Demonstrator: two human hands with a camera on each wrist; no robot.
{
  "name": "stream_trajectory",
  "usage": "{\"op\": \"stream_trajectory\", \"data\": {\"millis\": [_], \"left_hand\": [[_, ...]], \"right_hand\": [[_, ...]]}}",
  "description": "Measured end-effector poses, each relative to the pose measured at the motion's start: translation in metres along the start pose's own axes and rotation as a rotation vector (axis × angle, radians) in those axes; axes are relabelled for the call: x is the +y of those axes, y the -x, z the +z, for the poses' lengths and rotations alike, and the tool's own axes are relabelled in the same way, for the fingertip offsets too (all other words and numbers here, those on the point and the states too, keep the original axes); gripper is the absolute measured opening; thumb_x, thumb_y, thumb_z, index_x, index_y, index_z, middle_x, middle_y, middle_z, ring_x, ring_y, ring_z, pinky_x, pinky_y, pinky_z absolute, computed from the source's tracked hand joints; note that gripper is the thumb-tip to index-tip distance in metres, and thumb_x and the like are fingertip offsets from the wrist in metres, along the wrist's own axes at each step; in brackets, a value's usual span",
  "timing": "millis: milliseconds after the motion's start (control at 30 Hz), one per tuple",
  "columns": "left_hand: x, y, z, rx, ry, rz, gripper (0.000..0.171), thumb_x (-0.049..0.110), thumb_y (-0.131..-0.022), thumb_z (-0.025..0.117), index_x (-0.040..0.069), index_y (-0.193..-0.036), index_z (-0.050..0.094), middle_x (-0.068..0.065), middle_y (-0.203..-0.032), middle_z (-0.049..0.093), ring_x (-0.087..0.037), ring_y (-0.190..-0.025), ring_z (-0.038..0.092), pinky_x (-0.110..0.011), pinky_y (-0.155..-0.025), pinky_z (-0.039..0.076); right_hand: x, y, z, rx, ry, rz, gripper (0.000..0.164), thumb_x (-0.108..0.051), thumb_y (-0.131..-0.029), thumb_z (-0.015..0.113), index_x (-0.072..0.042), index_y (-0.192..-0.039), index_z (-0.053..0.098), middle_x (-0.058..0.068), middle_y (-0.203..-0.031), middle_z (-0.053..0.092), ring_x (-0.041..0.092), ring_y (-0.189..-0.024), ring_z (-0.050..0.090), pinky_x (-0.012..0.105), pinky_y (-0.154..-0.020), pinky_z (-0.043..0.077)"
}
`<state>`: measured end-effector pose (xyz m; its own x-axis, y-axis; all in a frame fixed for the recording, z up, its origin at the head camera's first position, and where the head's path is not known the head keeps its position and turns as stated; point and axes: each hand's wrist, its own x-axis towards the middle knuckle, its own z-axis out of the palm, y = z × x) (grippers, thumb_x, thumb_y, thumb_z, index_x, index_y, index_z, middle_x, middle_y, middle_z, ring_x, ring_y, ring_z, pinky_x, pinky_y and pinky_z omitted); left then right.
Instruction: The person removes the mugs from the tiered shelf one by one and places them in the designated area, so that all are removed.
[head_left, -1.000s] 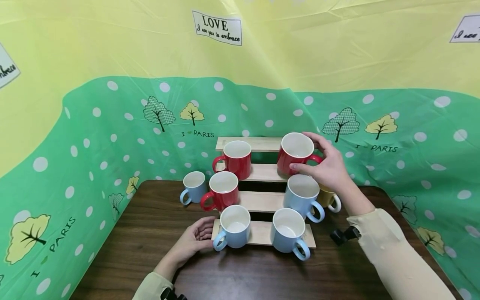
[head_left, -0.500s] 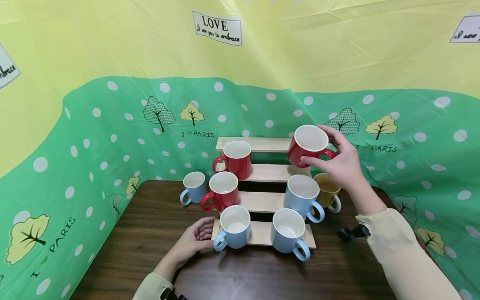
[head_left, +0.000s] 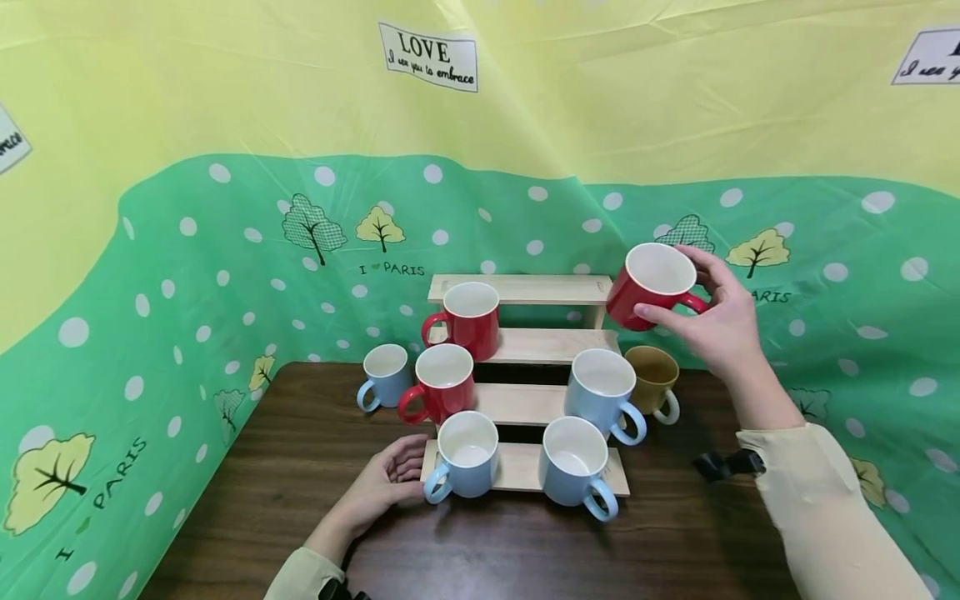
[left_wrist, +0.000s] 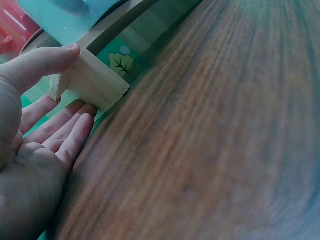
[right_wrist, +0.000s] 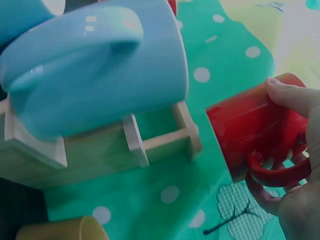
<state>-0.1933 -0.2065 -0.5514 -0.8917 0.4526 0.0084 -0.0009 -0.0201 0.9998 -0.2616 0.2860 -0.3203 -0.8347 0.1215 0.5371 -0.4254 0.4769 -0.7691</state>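
Observation:
My right hand (head_left: 723,321) grips a red mug (head_left: 637,293) with a white inside, raised and tilted off the right end of the wooden stepped rack (head_left: 536,343). In the right wrist view the thumb and fingers wrap that red mug (right_wrist: 260,125), its handle toward the palm. At the rack's lower left end rests my left hand (head_left: 382,479). The left wrist view has its thumb on the edge of the wooden board (left_wrist: 97,82), the fingers beneath and beside it. Just right of that hand stands a light blue mug (head_left: 468,458) on the lowest step.
Two more red mugs (head_left: 471,321) stand on the rack's left side. Blue mugs (head_left: 600,385) occupy its right side on the lower steps. On the dark wooden table (head_left: 285,467), a blue mug (head_left: 387,375) is left of the rack and a mustard mug (head_left: 652,379) right of it.
My right hand has lifted the red mug off the rack's upper right step and carried it rightward, tilting it. The mustard mug has come into fuller view. My left hand stays at the rack.

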Motion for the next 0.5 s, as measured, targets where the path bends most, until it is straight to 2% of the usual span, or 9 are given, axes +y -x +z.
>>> {"op": "stream_trajectory", "data": {"millis": [300, 500], "left_hand": [[-0.004, -0.003, 0.001, -0.006, 0.005, -0.001, 0.079, 0.004, -0.097, 0.082, -0.005, -0.162, 0.039, -0.028, -0.152, 0.057, -0.025, -0.131, 0.064, -0.028, -0.109, 0.054], [-0.002, -0.001, -0.001, 0.001, 0.002, 0.01, 0.079, 0.003, -0.096, 0.082, -0.005, -0.162, 0.04, -0.029, -0.153, 0.057, -0.024, -0.13, 0.065, -0.028, -0.108, 0.054]], "right_hand": [[0.019, 0.004, -0.026, 0.078, 0.065, 0.07, 0.081, -0.018, -0.091, 0.092, -0.027, -0.161, 0.054, 0.0, -0.152, 0.06, 0.011, -0.13, 0.053, 0.012, -0.089, 0.05], [0.038, 0.003, -0.035, 0.102, 0.026, 0.173, 0.082, -0.02, -0.092, 0.091, -0.028, -0.163, 0.052, -0.002, -0.152, 0.058, 0.01, -0.131, 0.051, 0.007, -0.086, 0.051]]}}
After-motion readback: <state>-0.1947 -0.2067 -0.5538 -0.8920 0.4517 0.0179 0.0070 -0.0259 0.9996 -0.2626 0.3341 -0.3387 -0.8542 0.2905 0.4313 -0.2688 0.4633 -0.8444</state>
